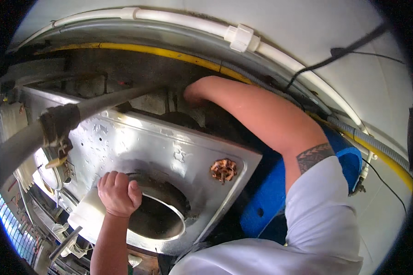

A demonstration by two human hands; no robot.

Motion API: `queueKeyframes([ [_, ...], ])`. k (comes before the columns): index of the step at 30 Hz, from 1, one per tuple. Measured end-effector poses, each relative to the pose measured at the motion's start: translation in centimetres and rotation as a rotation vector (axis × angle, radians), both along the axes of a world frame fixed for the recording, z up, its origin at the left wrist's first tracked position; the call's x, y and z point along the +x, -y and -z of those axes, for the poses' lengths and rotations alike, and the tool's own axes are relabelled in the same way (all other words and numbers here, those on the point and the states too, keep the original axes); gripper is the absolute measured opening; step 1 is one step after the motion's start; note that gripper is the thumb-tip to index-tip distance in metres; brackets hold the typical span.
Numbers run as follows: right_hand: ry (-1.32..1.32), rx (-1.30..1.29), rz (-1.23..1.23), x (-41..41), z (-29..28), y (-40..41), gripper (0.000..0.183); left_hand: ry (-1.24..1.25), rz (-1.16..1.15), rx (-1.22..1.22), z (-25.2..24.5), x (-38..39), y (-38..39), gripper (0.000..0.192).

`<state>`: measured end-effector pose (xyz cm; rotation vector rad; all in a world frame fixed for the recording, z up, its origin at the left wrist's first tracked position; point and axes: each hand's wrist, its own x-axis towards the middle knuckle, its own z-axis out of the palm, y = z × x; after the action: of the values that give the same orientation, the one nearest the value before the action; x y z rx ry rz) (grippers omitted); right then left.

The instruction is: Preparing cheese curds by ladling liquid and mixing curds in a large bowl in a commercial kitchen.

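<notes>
My left hand (119,194) is closed, thumb beside the fingers, at the rim of a white cylindrical container (89,215); whether it grips the rim cannot be made out. Just to its right is a round opening (156,218) with a pale rim and a dark inside, at the steel worktop (199,165). My right arm stretches over the worktop's back edge, and my right hand (195,92) is blurred and partly hidden in the dark space behind it. What its fingers touch does not show. A clump of brown, curled pieces (223,170) lies near the worktop's right corner.
A thick grey pipe (106,101) with a wrapped joint crosses the upper left. Blue plastic containers (265,199) stand right of the worktop, below my right arm. White piping (182,22) and a yellow pipe (161,52) run along the wall. A metal rod (65,243) juts out at lower left.
</notes>
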<state>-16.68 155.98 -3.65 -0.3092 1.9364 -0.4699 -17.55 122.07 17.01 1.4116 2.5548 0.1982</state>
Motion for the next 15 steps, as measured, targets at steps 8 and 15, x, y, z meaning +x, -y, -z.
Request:
queueKeyframes([
  [8,-0.192,0.042,0.083,3.8,-14.4,-1.6,0.029,-0.013,0.001,0.001,-0.6,0.2,0.3,0.040],
  [15,-0.439,-0.282,0.677,12.1,-20.8,2.9,0.073,-0.047,-0.027,-0.024,-0.9,0.3,0.5,0.035],
])
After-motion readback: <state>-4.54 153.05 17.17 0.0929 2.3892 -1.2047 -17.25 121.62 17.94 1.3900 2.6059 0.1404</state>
